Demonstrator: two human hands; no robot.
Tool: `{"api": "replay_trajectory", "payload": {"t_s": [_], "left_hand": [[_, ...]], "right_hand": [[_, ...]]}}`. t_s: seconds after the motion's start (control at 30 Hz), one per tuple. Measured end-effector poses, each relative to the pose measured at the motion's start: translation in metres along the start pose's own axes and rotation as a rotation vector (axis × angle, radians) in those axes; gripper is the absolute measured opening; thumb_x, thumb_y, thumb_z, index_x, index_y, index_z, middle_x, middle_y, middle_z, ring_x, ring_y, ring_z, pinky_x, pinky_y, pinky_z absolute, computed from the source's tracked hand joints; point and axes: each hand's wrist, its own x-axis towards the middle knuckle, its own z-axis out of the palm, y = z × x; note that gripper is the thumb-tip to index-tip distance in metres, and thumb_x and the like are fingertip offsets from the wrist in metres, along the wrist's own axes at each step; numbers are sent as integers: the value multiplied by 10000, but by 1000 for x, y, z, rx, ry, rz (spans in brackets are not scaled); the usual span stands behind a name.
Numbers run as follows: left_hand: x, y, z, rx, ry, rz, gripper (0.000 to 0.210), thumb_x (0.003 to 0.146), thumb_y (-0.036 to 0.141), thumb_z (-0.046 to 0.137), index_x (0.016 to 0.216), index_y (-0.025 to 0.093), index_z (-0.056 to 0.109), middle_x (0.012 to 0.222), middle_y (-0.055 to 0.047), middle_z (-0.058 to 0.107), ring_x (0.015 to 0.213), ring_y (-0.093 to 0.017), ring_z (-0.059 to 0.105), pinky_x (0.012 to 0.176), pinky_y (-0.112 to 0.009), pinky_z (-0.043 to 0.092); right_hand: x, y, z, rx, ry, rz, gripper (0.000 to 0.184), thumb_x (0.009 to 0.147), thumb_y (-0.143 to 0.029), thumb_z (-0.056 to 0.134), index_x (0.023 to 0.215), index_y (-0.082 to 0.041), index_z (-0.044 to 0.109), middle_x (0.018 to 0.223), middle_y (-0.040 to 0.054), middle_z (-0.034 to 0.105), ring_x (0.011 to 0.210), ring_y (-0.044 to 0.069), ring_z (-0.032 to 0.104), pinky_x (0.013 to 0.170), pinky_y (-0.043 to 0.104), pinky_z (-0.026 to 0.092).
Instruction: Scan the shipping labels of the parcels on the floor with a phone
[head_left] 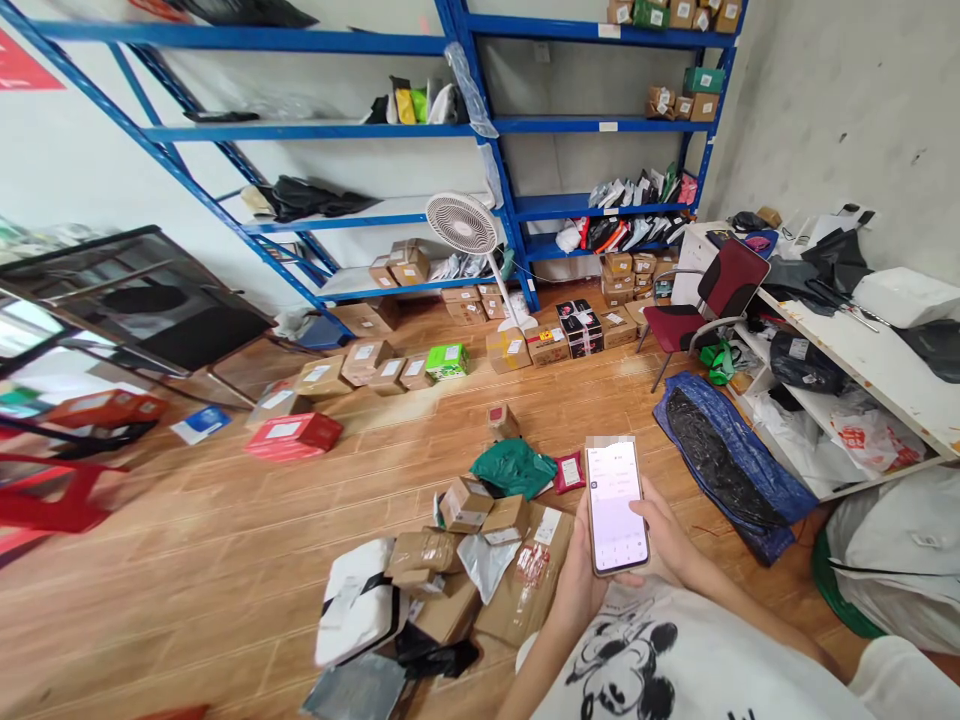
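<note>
A smartphone [616, 505] with a lit white screen and a number keypad along its bottom is held upright in front of my body. My left hand [583, 565] wraps round its left side and lower edge. My right hand [667, 530] grips the right side, its thumb lying over the screen. Just left of the hands lies a pile of parcels, among them a large taped cardboard box [529, 585], a grey plastic mailer [487, 562], a white package with black tape [358, 600] and a green bag [514, 468]. A small pink packet [570, 472] lies behind the phone.
Blue metal shelves [307, 130] with parcels line the back wall. A white fan [463, 224] stands before them, near a row of boxes including a red box [294, 436]. At right are a dark red chair [701, 295], a white desk [862, 360] and a blue bundle [731, 465].
</note>
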Motion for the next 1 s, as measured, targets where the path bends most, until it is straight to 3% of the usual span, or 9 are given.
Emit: {"api": "replay_trajectory", "payload": {"t_s": [0.57,0.83,1.0], "left_hand": [[8,4,-3,-6,47,-11,902,804,593,670,1537,406,179,1507,-90,476,1118,-301,632,736,-390,647],[10,2,-6,-34,1,-21,895,770,444,685,1528,414,210,1521,-36,463,1181,-325,599,795,-431,641],[11,1,-7,-39,23,-4,990,731,371,682,1527,472,101,1569,3,394,1196,-334,586,801,-450,637]], "right_hand": [[2,8,-5,-21,25,17,366,692,-271,556,1028,-223,693,830,-3,728,684,180,595,622,264,440],[1,13,-5,10,-20,63,405,666,-231,580,1067,-234,642,898,14,725,685,181,596,596,263,452],[3,11,-1,-1,6,39,353,678,-247,602,1029,-234,634,869,13,721,728,195,615,650,289,482]]}}
